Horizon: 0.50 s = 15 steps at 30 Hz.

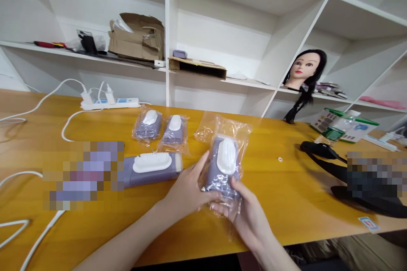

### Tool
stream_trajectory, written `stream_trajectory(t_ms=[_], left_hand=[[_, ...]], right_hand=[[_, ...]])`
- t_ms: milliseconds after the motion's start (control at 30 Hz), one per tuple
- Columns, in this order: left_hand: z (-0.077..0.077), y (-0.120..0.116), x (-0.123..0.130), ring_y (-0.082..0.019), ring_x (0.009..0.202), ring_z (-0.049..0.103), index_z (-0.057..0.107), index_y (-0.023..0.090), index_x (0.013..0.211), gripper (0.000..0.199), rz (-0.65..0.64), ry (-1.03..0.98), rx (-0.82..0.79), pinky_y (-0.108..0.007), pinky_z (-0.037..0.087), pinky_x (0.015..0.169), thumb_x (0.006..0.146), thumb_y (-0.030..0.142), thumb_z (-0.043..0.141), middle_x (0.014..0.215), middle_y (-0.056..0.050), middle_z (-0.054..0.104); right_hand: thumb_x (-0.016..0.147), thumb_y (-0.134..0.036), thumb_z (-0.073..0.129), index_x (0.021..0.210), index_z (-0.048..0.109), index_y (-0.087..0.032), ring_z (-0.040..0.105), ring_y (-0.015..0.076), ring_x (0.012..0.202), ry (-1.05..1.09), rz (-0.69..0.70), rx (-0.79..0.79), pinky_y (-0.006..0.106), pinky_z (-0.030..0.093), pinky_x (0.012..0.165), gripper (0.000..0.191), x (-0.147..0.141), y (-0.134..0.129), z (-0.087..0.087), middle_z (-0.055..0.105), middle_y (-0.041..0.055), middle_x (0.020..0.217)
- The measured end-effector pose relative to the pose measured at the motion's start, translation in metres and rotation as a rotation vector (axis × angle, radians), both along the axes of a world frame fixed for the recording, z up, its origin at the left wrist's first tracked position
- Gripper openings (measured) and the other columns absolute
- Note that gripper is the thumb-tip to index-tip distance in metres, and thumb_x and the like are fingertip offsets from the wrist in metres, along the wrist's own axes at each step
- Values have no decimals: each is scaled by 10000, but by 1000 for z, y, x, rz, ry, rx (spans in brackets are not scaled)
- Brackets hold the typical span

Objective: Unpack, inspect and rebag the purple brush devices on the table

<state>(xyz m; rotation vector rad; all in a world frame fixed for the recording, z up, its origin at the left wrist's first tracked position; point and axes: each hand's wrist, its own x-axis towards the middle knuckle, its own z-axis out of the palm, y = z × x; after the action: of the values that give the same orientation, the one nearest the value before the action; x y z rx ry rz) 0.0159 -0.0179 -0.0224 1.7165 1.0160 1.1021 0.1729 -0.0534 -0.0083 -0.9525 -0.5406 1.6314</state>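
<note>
Both hands hold a purple device with a white oval pad (227, 156), wrapped in a clear plastic bag, a little above the table. My left hand (192, 182) grips its left side and lower end, with the thumb across the bottom. Closed round the lower right side is my right hand (243, 201); some of its fingers are hidden beneath. A larger purple device with a white bristled pad (152, 163) lies unbagged just left of my left hand. Behind it sit two more bagged purple devices, one on the left (149, 125) and one on the right (174, 129).
A white power strip (124, 103) with plugs and cables stands at the table's back left. On the right are a black curved object (324, 165), a bottle (341, 127) and a green-rimmed box (362, 129). Shelves behind hold cardboard boxes (136, 38) and a mannequin head (303, 67).
</note>
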Motion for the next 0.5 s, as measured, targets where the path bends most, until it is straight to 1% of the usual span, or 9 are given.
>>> stream_trajectory(t_ms=[67,133,233,300,400,433,500], left_hand=[[1,4,0,-306,1214,498,370,209,1397,811,61,-20,-6,-449,360,1028,669,314,712,1293,-111,572],[3,7,1,-281,1119,574,428,190,1356,699,124,28,-7,-442,412,982,704,293,660,1187,-93,646],[3,8,3,-229,993,632,539,207,1257,541,178,93,13,-393,470,914,728,282,619,1103,-46,688],[1,7,5,-206,934,647,586,233,1198,476,197,99,17,-363,496,869,726,281,621,1062,-19,703],[-3,5,7,-214,894,655,616,232,1152,452,212,140,61,-375,506,848,706,294,653,1001,-23,718],[-4,4,7,-218,897,655,618,226,1150,455,211,146,75,-382,505,853,700,285,661,1000,-31,718],[-6,3,7,-213,917,655,619,213,1152,451,192,113,82,-375,503,866,702,228,654,1027,-44,714]], right_hand=[[647,-250,761,883,670,-164,656,214,805,-36,54,29,348,538,688,267,-7,-9,-2,713,67,892],[609,-171,761,924,661,-170,638,238,934,-71,77,43,346,531,729,330,-12,-14,-4,701,77,984],[608,-137,724,965,658,-165,611,258,1023,-105,83,39,334,523,736,364,-16,-15,-7,682,96,1069],[625,-142,706,963,658,-157,603,265,1044,-111,80,34,334,521,739,342,-15,-16,-9,674,105,1091],[650,-168,713,982,648,-160,585,271,1080,-96,107,28,348,511,775,338,-10,-21,-11,661,107,1127],[661,-195,721,994,642,-164,585,275,1082,-82,126,28,356,508,783,343,-8,-23,-11,655,108,1140],[708,-312,714,1037,623,-177,601,283,1055,-42,159,6,373,510,772,368,-1,-24,-11,650,110,1151]])
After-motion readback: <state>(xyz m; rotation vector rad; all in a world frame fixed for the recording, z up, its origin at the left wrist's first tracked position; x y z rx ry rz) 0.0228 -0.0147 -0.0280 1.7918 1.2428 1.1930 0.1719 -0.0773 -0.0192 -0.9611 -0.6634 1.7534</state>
